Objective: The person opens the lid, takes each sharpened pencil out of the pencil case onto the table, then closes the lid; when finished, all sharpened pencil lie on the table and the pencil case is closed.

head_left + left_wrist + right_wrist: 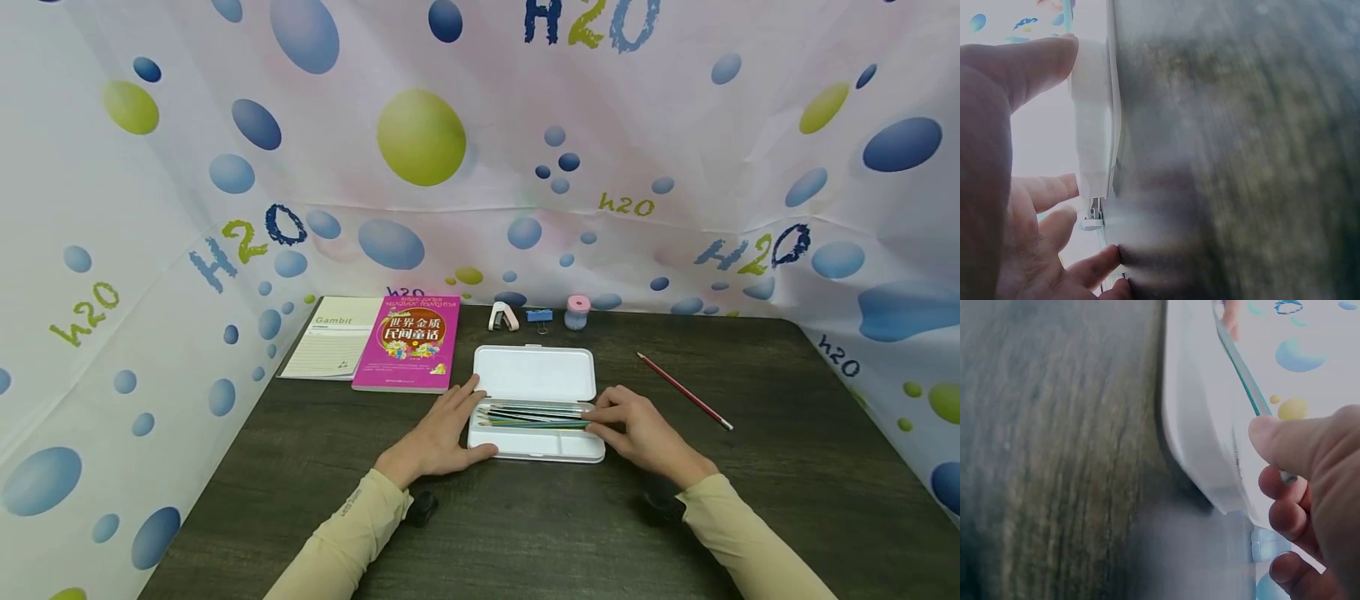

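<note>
Left hand (442,433) flat, fingers relaxed, bracing the open pencil case (536,400); right hand (637,433) pinches the pencils (532,414) at their ends — light, stiff, prone to rolling, best taken mid-shaft.

Pencils (534,415) in case (536,373); book (408,342) behind-left.

Dark table (787,467) bearing case (536,373), books (408,342), pencil (684,390)

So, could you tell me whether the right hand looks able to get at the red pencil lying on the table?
Probably yes: the red pencil lies alone on bare table beside the right hand, nothing between them, though that hand touches pencils in the case.
</note>
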Available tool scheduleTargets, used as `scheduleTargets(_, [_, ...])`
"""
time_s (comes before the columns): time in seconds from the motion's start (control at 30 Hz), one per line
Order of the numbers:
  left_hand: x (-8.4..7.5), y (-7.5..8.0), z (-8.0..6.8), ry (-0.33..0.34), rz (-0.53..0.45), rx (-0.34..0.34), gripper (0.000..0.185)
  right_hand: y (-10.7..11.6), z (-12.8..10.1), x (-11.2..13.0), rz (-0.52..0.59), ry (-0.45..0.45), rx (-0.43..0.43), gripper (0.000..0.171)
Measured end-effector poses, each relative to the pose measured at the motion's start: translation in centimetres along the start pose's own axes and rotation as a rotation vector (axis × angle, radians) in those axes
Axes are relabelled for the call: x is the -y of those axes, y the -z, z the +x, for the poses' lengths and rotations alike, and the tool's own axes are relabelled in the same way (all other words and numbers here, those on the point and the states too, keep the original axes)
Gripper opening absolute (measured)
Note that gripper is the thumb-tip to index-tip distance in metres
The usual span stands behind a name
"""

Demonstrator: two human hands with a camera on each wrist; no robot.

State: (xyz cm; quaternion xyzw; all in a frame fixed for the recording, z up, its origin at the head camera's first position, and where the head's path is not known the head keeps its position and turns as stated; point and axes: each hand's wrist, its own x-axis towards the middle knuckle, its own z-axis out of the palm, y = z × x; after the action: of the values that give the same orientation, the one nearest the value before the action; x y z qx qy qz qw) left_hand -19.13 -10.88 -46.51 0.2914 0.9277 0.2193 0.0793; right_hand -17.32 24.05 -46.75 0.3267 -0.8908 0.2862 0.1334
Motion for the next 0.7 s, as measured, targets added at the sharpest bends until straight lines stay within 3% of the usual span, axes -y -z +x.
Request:
scheduleTargets(0.17, [-0.1,0.0,0.0,0.003,0.002,-0.001,0.093,0.5,-0.6,0.1,0.079,-0.078,-0.015,0.022])
scheduleTargets(0.47, [-0.1,0.0,0.0,0.004,-0.002,0.002,0.093,1.6,-1.3,0.0,0.125,-0.189,-0.003,0.018])
scheduleTargets(0.7, [0.0,-0.1,0.1,0.001,-0.001,-0.004,0.092,2.6,-2.5,-0.6,0.198,-0.282,-0.059,0.013])
